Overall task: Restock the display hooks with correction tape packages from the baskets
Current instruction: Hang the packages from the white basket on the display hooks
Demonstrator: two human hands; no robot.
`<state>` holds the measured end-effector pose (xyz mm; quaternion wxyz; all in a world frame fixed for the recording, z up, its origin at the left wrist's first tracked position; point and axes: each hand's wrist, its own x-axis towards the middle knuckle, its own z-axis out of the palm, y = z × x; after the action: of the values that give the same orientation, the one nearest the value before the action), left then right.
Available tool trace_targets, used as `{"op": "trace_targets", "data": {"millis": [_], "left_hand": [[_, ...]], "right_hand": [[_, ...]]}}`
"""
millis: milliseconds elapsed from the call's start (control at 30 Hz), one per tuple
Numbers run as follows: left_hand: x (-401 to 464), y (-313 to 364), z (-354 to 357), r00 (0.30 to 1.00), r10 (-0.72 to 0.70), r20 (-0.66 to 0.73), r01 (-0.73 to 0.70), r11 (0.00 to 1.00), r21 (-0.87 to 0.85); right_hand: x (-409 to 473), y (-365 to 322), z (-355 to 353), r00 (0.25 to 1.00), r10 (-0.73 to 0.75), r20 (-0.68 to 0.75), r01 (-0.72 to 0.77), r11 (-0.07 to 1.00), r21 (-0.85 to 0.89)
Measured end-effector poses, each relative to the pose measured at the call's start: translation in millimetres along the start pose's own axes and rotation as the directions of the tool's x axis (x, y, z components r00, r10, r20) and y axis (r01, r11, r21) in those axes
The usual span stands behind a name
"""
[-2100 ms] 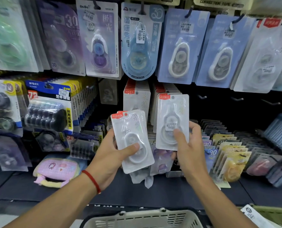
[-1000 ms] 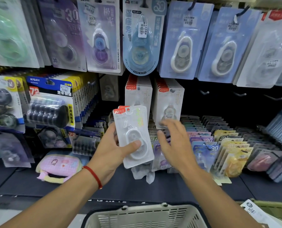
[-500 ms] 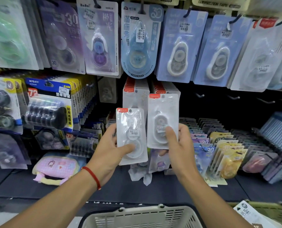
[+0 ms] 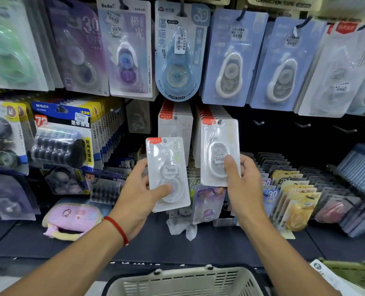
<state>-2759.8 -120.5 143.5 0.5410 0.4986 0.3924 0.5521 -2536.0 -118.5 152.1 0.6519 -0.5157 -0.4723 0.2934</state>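
Before hooks (image 4: 259, 122), package (image 4: 219, 153) in right grip (image 4: 242, 184)

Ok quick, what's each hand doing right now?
Left hand: holding a white correction tape package.
Right hand: holding another white package up by the hooks.
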Motion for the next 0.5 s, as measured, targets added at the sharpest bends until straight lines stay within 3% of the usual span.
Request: {"op": "trace_targets", "data": {"millis": [67, 167, 267, 400, 500], "left_hand": [[-1, -1, 0, 1.0, 0.017, 0.001, -0.017, 1.0, 0.008], [-2, -1, 1, 0.999, 0.048, -0.004, -0.048, 0.999, 0.026], [-3, -1, 5, 0.998, 0.066, 0.021, -0.067, 0.997, 0.038], [-8, -2, 17, 0.995, 0.069, 0.079, -0.07, 0.997, 0.018], [-8, -2, 31, 0.99, 0.086, 0.109, -0.092, 0.995, 0.045]], "right_hand": [[3, 3, -4, 1.0, 0.02, 0.0, -0.02, 0.989, -0.145], [5, 13, -10, 0.995, 0.099, -0.004, -0.091, 0.892, -0.442], [-3, 12, -8, 0.99, 0.087, 0.112, -0.048, 0.947, -0.318], [-23, 11, 0, 0.885, 0.055, 0.462, 0.053, 0.975, -0.217], [-29, 12, -2, 0.902, 0.042, 0.431, 0.03, 0.987, -0.159]]}}
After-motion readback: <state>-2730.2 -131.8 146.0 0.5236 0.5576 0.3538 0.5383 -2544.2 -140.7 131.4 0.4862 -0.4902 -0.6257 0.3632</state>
